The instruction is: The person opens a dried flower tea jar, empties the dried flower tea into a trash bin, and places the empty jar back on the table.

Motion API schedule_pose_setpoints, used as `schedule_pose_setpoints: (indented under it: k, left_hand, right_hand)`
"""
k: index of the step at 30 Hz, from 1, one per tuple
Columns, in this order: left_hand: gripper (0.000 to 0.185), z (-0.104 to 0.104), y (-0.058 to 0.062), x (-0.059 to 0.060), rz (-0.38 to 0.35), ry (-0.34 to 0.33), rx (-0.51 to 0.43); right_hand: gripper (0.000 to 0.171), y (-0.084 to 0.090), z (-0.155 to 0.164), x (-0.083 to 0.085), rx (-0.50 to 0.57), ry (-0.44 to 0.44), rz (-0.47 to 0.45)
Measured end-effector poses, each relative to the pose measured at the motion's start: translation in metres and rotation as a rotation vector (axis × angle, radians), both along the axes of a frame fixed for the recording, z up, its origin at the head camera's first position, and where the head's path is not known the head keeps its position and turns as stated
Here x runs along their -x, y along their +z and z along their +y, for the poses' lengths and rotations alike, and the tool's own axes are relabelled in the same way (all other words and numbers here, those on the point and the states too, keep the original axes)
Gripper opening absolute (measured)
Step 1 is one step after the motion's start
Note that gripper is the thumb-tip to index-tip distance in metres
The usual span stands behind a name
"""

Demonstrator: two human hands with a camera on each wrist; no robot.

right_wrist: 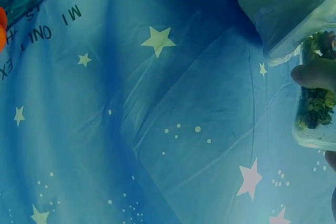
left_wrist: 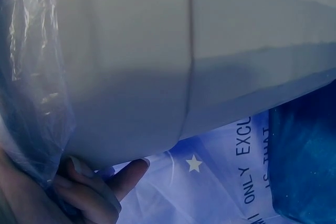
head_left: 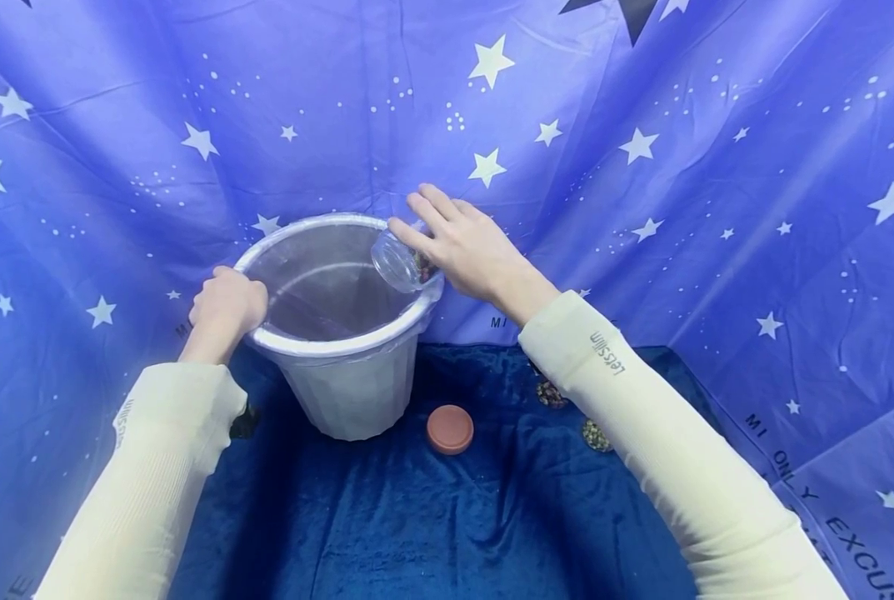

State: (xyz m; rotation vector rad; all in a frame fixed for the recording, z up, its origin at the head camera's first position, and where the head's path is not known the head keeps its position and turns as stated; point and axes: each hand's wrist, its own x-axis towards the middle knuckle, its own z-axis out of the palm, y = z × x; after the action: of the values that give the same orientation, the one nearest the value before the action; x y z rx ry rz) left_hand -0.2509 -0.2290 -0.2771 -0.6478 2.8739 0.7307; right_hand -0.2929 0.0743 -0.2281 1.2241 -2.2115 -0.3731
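Note:
A pale ribbed bin [head_left: 352, 392] stands on the dark blue cloth, with a clear plastic liner [left_wrist: 39, 56] folded over its rim. My left hand [head_left: 227, 307] grips that rim on the left side, its fingers curled round the liner edge and against the outer wall. Over the right side of the rim my right hand [head_left: 467, 248] holds a clear jar [head_left: 392, 263], tipped with its mouth towards the bin's inside. Dried flowers or herbs [right_wrist: 317, 109] in brown and green lie in the jar, as the right wrist view shows. A round terracotta-coloured lid [head_left: 450, 429] lies in front of the bin.
Two small containers or heaps of dried plant bits, one reddish [head_left: 551, 393] and one greenish [head_left: 596, 435], are partly behind the right sleeve. A dark object [head_left: 246, 421] shows beside the left sleeve. A purple-blue star-printed curtain [head_left: 641, 100] hangs close behind the bin.

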Motion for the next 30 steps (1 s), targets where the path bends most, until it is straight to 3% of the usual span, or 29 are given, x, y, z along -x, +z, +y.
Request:
schedule_pose_setpoints:
  k: [14, 25, 30]
  left_hand:
    - [0.07, 0.0021, 0.0011, 0.0005, 0.002, 0.001, -0.003]
    - [0.069, 0.0022, 0.0002, -0.0001, 0.007, 0.009, -0.008]
    - [0.069, 0.0017, 0.0002, -0.0004, 0.01, 0.014, -0.008]
  right_hand:
    - [0.069, -0.0029, -0.0023, -0.0016, -0.048, -0.003, 0.018]
    - [0.065, -0.0048, -0.0001, -0.0005, 0.03, -0.014, -0.034]
    - [0.073, -0.0039, 0.0017, -0.0003, 0.049, -0.059, -0.043]
